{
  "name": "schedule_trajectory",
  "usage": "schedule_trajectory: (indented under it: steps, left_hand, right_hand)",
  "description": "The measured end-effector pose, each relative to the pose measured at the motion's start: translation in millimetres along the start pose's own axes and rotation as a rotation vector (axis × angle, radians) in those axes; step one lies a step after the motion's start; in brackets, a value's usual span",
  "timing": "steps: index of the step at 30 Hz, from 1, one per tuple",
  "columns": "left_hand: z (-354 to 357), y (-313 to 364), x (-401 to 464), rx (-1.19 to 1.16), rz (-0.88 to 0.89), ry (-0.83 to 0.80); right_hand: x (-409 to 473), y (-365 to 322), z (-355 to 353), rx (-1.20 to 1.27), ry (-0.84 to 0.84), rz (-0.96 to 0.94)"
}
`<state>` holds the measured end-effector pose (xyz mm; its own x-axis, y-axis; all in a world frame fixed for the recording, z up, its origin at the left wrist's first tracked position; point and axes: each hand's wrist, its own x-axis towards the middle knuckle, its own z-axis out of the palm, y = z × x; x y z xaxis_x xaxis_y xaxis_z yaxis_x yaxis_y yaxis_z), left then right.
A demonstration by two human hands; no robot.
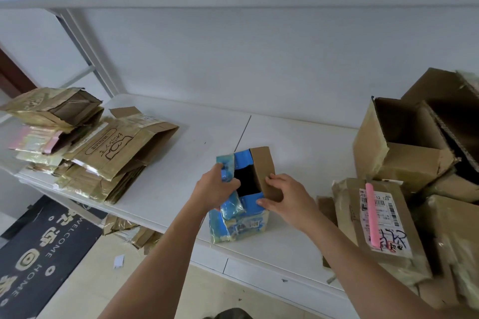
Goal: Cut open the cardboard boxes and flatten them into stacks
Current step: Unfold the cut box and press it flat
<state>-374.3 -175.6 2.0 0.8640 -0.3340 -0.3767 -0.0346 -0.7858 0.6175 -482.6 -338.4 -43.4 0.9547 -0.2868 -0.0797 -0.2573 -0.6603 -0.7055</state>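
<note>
A small blue box (239,225) wrapped in shiny tape stands on the white table (181,163), its top open and dark inside. My left hand (215,189) grips the blue left flap at the opening. My right hand (285,198) holds the brown right flap (263,166), which stands upright. A stack of flattened cardboard (103,155) lies at the table's left end. A pink utility knife (372,216) rests on a labelled box (383,225) to the right.
Several unopened and open brown boxes (407,145) pile up at the right. Cardboard scraps (129,233) lie on the floor under the table edge, beside a dark welcome mat (39,248). A white wall stands behind the table.
</note>
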Motion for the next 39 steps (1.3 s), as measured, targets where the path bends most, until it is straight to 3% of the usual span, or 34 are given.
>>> schedule_trajectory:
  steps: [12,16,19,24,29,34,39]
  left_hand:
    - [-22,-9,-6,-0.215,0.019,-0.205]
    - [-22,-4,-19,-0.282,0.143,-0.163]
    - [-12,17,-18,-0.122,0.256,-0.102]
    - [-5,55,-17,0.273,0.419,-0.050]
    - [-4,61,-17,0.449,0.522,-0.040]
    - [2,60,-16,0.489,0.555,0.007]
    - [5,47,-12,0.297,0.293,0.320]
  right_hand:
    - [-9,-2,-1,0.026,-0.025,0.001]
    - [-8,7,-17,-0.020,-0.023,0.077]
    - [-7,14,-38,-0.120,-0.033,0.117]
    - [1,11,-57,-0.412,0.441,-0.031]
    - [-5,18,-61,-0.674,0.638,0.000]
    - [-17,19,-48,-0.666,0.490,0.060]
    - [-18,15,-45,-0.467,0.259,0.104]
